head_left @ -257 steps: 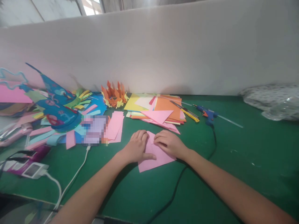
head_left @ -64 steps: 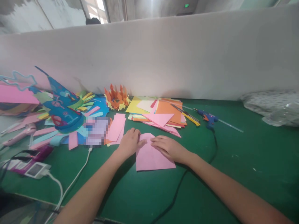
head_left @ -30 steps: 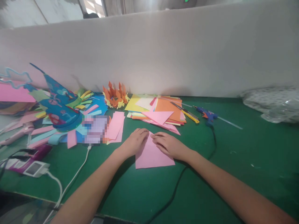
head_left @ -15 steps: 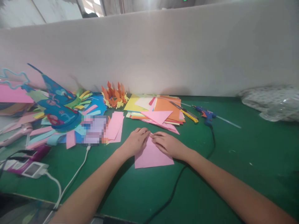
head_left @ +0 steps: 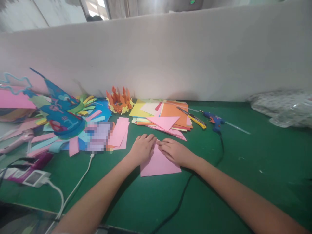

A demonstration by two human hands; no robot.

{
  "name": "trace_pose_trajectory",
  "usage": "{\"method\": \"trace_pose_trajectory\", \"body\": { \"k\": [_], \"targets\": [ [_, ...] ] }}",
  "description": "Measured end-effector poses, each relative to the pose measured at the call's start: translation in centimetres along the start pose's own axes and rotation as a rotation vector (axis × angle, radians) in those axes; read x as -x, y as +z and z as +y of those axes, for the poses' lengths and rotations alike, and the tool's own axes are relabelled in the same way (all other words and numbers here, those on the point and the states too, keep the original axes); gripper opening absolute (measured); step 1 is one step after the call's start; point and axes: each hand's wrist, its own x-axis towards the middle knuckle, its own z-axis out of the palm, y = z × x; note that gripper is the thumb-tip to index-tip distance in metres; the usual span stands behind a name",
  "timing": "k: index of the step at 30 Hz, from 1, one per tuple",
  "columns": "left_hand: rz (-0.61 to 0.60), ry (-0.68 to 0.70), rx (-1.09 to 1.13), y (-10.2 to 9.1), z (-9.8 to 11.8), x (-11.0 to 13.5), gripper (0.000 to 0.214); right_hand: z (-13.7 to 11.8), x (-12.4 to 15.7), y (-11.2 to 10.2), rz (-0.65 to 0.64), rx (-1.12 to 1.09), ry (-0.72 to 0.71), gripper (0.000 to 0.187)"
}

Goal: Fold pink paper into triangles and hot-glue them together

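Note:
A pink sheet of paper (head_left: 159, 165) lies on the green table (head_left: 243, 175) in front of me. My left hand (head_left: 142, 149) rests on its upper left part with fingers curled down onto the paper. My right hand (head_left: 175, 151) lies on its upper right part, fingers pointing left and pressing the paper near its top. The fingertips of both hands almost meet at the sheet's far tip, where both upper corners look folded inward.
A stack of coloured paper (head_left: 165, 118) lies just beyond, with a yellow utility knife (head_left: 195, 118) and a blue glue gun (head_left: 214, 121), whose black cord (head_left: 185, 191) runs under my right arm. Paper crafts (head_left: 60, 113) crowd the left. A white charger cable (head_left: 73, 191) crosses there. A plastic bag (head_left: 282, 107) lies far right.
Over the frames the pink sheet was turned square to me and its top folded to a point. In the last half second both hands barely moved.

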Motion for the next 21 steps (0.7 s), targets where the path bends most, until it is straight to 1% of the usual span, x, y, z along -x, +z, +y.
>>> {"method": "trace_pose_trajectory", "body": {
  "k": [5, 9, 12, 15, 18, 21],
  "targets": [
    [0.052, 0.015, 0.074, 0.5, -0.2, 0.0, 0.026, 0.4, 0.4, 0.3, 0.027, -0.029, -0.01, 0.027],
    [0.08, 0.091, 0.157, 1.1, -0.6, -0.3, 0.024, 0.5, 0.6, 0.5, 0.044, -0.044, -0.022, 0.028],
    [0.11, 0.14, 0.209, 1.4, -0.7, -0.4, 0.024, 0.6, 0.6, 0.5, 0.056, -0.029, -0.057, 0.03],
    [0.132, 0.144, 0.232, 1.4, -0.7, -0.4, 0.024, 0.6, 0.6, 0.5, 0.076, 0.003, -0.098, 0.031],
    [0.121, 0.139, 0.246, 1.1, -0.6, -0.3, 0.025, 0.6, 0.6, 0.6, 0.098, 0.016, -0.127, 0.032],
    [0.085, 0.128, 0.266, 0.8, -0.4, -0.3, 0.026, 0.7, 0.6, 0.8, 0.103, 0.026, -0.14, 0.032]
  ]
}}
